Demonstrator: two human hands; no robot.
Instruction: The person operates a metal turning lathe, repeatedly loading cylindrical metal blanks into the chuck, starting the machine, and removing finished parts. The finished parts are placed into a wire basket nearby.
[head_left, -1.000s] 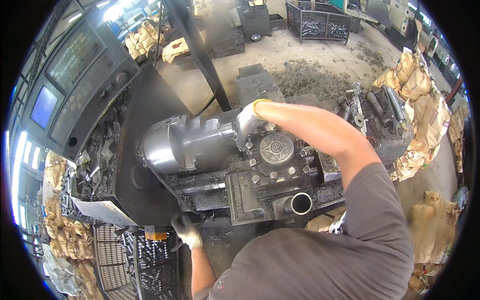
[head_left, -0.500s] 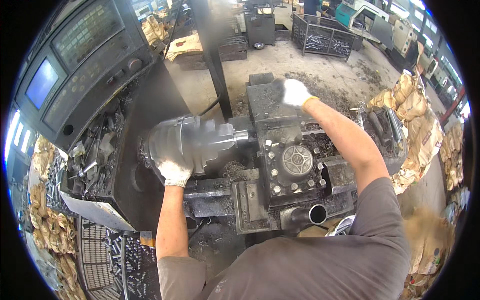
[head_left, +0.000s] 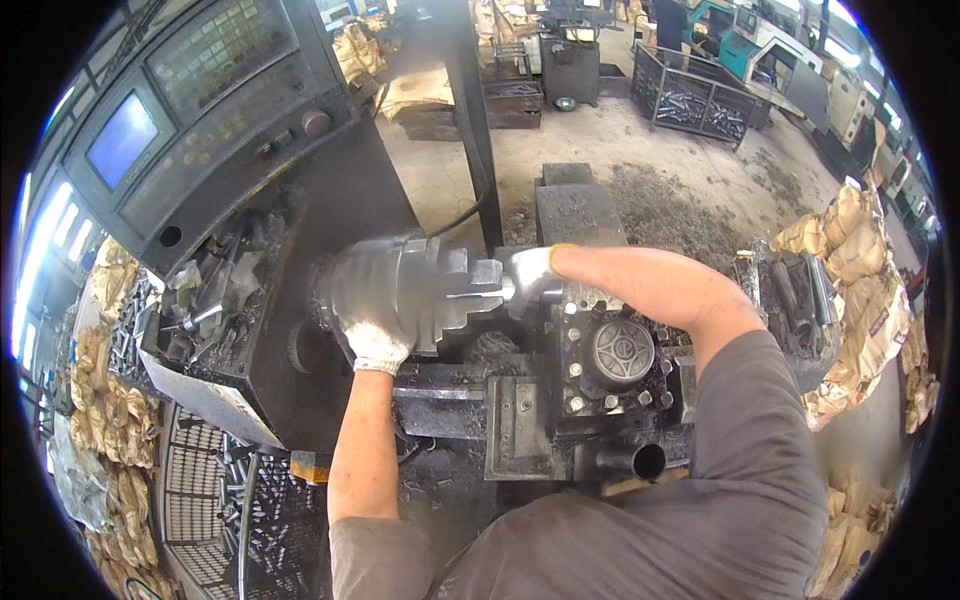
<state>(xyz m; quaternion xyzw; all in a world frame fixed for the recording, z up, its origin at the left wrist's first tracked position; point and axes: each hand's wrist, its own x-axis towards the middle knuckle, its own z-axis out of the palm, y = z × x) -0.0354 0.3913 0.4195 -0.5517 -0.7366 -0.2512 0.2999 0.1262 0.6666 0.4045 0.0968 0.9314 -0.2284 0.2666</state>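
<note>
My left hand (head_left: 378, 345), in a white glove, lies against the near side of a dark lathe chuck (head_left: 385, 285), its fingers curved along it and partly lost against the metal. The chuck's stepped jaws (head_left: 455, 295) point right. Just beyond them my gloved right hand (head_left: 527, 280) is closed round a short shiny metal bar (head_left: 508, 291) whose end lies at the jaws. Most of the bar is hidden by the hand. Right of that hand sits the dark tool turret (head_left: 622, 352), with a round cap and several bolts.
A control panel (head_left: 180, 130) with a lit screen stands at left, above a ledge (head_left: 215, 300) heaped with metal scraps. Below is a crate (head_left: 200, 480) of small metal parts. Crumpled brown paper sacks (head_left: 850, 290) stand at right, and a wire bin (head_left: 700, 98) at the back.
My right hand has come from the far end of the turret block, left and nearer, to the bar at the jaws. My left hand stays on the chuck. The view has shifted slightly.
</note>
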